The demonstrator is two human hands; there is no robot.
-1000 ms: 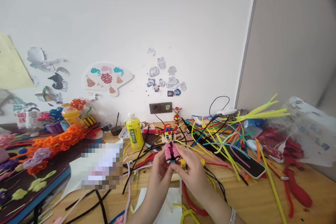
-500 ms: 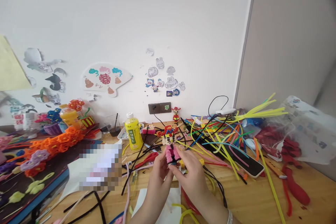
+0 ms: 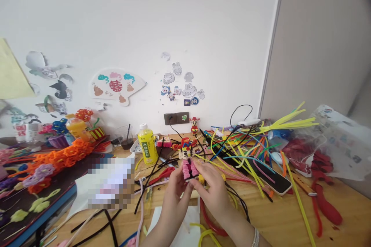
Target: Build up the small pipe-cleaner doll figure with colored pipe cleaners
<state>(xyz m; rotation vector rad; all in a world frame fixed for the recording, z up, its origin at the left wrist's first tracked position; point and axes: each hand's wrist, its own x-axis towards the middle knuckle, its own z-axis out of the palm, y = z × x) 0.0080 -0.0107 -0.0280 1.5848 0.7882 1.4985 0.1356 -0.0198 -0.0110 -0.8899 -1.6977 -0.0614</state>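
Between my two hands stands a small pipe-cleaner doll, upright, with a red and blue hat, a pale yellow head and a pink body. My left hand grips its left side, and my right hand grips the right side, thumbs near its base. The backs of my fingers hide part of the doll's lower edge. Under my wrists lies a white sheet of paper with a bent yellow pipe cleaner. A similar red doll stands farther back against the wall.
A yellow drink bottle stands to the left. Loose pipe cleaners pile up at the right, partly over a phone. A plastic bag sits beyond. Orange pipe-cleaner flowers fill the left side, near a white paper.
The doll is tipped slightly and sits a little lower between my hands. My right thumb has shifted at its base; both hands keep their hold.
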